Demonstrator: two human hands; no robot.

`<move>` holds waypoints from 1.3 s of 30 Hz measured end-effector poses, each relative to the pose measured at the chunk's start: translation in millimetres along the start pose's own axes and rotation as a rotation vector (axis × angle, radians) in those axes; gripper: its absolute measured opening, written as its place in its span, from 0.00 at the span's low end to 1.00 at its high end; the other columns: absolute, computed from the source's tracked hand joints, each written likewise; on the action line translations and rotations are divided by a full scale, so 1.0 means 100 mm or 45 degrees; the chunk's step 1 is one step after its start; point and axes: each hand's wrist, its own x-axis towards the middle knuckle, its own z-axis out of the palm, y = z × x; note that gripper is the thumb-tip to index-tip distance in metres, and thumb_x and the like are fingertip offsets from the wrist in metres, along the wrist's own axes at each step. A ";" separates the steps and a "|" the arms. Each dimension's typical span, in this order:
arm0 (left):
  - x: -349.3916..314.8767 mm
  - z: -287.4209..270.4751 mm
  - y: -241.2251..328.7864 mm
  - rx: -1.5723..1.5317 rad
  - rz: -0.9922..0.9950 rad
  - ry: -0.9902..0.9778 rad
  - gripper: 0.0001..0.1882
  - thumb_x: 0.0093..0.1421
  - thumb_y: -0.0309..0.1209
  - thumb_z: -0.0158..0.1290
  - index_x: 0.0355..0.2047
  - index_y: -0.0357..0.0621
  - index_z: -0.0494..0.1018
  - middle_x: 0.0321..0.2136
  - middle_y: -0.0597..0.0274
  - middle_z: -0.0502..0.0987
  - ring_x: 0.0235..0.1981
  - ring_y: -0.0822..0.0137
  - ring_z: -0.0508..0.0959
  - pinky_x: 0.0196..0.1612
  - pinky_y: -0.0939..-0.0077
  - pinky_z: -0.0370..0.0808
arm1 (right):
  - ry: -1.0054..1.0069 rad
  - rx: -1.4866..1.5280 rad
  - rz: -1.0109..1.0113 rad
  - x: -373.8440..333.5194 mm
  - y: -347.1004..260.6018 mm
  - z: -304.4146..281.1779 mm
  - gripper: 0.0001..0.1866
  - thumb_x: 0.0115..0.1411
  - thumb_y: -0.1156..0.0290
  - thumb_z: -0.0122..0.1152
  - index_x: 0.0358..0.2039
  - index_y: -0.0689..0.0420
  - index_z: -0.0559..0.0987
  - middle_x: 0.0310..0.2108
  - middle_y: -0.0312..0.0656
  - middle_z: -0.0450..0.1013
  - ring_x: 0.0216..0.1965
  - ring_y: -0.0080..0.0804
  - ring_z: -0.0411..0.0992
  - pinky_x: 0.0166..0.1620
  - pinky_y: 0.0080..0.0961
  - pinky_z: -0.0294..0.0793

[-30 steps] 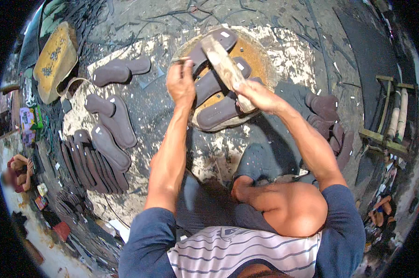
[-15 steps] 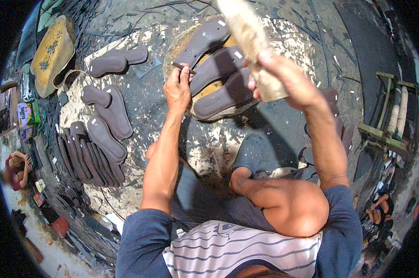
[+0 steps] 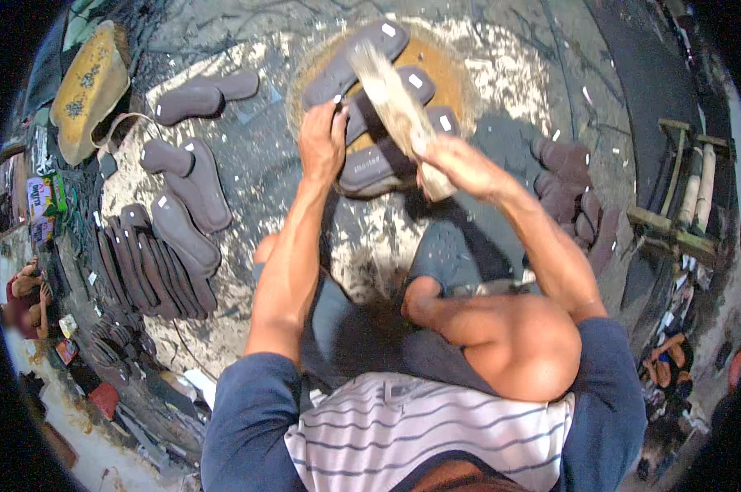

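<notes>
Several dark grey-brown sandal soles [image 3: 331, 75] lie side by side on a round yellowish wooden block [image 3: 459, 67] in front of me. My left hand [image 3: 321, 146] pinches a short dark metal rod [image 3: 338, 102], like a hole punch, between the upper and middle soles. Its lower end is hidden by the fingers. In my right hand [image 3: 467, 169] is a pale, rough wooden mallet [image 3: 393, 97], gripped near its lower end. The mallet slants over the middle sole, its far end close to the upper sole and right of the rod. Whether it touches anything cannot be made out.
Loose soles [image 3: 194, 184] and a row of stacked soles [image 3: 153, 266] lie at the left. More soles [image 3: 563, 176] sit at the right, near a wooden frame [image 3: 682, 197]. A yellow-topped block [image 3: 87, 94] stands far left. Another person [image 3: 27, 299] sits at the left edge.
My right hand has swung the mallet down from its raised position, tipping its far end left over the soles. My left hand and the rod have shifted slightly up and right in the picture.
</notes>
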 end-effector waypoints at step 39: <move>-0.22 0.01 0.36 -1.016 -0.781 0.348 0.13 0.74 0.37 0.51 0.44 0.38 0.77 0.36 0.58 0.81 0.38 0.68 0.83 0.39 0.70 0.80 | 0.186 0.349 0.083 -0.27 0.71 0.25 0.25 0.73 0.45 0.51 0.51 0.56 0.76 0.30 0.33 0.74 0.25 0.21 0.73 0.24 0.25 0.77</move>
